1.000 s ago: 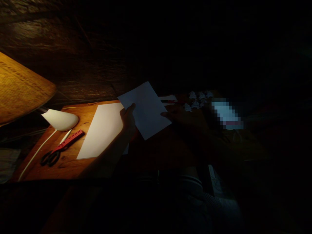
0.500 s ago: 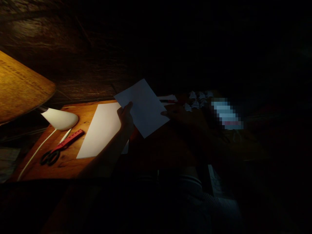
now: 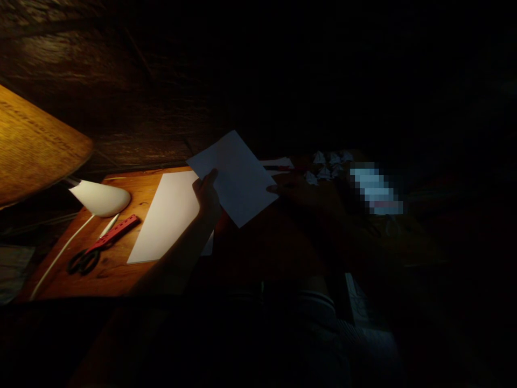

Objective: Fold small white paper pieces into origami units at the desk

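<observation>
I hold a white sheet of paper (image 3: 236,175) tilted above a dark wooden desk (image 3: 117,269). My left hand (image 3: 207,195) grips its left edge, thumb on top. In deep shadow, my right hand (image 3: 297,194) pinches the sheet's right edge. Under my left forearm, a stack of white paper (image 3: 169,215) lies flat on the desk.
A lit lamp with a woven shade (image 3: 36,145) and white base (image 3: 100,198) stands at the left. Black-handled scissors (image 3: 84,260) and a red ruler (image 3: 117,229) lie by its cord. Several small folded paper pieces (image 3: 329,164) sit at the back right. The rest is dark.
The held sheet has risen slightly and shifted a little to the left with both hands. Nothing else has moved.
</observation>
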Motion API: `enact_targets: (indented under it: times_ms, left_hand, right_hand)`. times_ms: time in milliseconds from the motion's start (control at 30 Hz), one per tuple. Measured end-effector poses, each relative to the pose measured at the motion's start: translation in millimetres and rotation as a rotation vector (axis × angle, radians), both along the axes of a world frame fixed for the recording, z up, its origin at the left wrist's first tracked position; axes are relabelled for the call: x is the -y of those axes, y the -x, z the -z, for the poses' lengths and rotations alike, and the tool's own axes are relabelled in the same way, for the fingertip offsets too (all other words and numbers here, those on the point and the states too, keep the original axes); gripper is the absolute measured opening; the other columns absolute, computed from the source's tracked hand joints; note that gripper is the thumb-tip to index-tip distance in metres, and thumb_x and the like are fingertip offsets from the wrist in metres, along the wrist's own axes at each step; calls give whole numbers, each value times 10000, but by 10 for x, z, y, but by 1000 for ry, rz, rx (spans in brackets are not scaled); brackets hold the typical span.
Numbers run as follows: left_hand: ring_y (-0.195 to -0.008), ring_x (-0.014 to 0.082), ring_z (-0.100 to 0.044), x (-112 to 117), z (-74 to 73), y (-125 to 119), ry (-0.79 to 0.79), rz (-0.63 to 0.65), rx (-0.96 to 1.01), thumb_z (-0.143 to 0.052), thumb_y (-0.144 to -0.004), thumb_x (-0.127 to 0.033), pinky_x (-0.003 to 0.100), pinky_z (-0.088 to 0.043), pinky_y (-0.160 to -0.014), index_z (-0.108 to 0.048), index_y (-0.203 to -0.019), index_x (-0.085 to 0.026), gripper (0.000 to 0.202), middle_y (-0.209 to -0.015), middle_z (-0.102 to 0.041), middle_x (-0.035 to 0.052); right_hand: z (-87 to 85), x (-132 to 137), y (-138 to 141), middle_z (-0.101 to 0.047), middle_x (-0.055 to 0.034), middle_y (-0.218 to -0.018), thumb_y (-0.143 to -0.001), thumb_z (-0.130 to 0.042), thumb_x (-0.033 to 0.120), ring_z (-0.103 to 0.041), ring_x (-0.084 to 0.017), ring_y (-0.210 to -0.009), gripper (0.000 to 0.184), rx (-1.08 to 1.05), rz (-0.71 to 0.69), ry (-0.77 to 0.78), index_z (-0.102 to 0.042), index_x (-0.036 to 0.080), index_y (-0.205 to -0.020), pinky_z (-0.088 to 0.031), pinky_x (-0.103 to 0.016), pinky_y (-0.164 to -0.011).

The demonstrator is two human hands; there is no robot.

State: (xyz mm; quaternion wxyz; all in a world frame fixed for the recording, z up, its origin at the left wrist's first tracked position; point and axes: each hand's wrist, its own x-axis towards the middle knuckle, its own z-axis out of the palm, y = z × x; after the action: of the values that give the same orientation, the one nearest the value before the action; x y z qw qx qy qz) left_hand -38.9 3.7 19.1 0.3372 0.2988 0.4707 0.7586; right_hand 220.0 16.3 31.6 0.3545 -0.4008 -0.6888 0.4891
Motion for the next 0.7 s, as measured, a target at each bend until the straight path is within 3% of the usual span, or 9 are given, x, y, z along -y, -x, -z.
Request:
enact_targets:
  times_ms: [167,433,567,700]
  left_hand:
    - [-772,216,-692,-12,14,17,-1,-1,5,-907,-621,-460,358,-577,-731,-694,-799,-198,382,-800,-711,38]
    - [-778,225,-720,-31,35,37,37,46,-9,-905,-618,-466,370,-598,-754,-682,-808,-186,405,-797,-716,38]
    - [-708,212,-710,9,16,-37,132,132,8,-915,-567,-448,344,-611,-685,-724,-801,-174,408,-780,-755,54]
    - [-715,275,-739,89,18,-169,275,326,-35,-918,-558,-432,403,-630,-653,-755,-814,-179,395,-766,-774,78]
  right_hand:
    - [-1,5,7,-797,-44,-891,-820,-836,613,-689,-188,-792,403,-32,-7,22,-821,210,-835,-506,-296,-708]
    - [17,15,15,-805,-44,-919,-801,-843,680,-699,-197,-816,448,-50,-16,68,-835,235,-853,-532,-306,-727]
    - [19,33,45,-818,-42,-948,-774,-870,690,-714,-210,-846,457,-114,-3,137,-832,244,-866,-559,-332,-762]
    - [16,51,71,-805,-45,-867,-771,-878,695,-714,-214,-811,461,-110,92,164,-806,240,-801,-571,-342,-737]
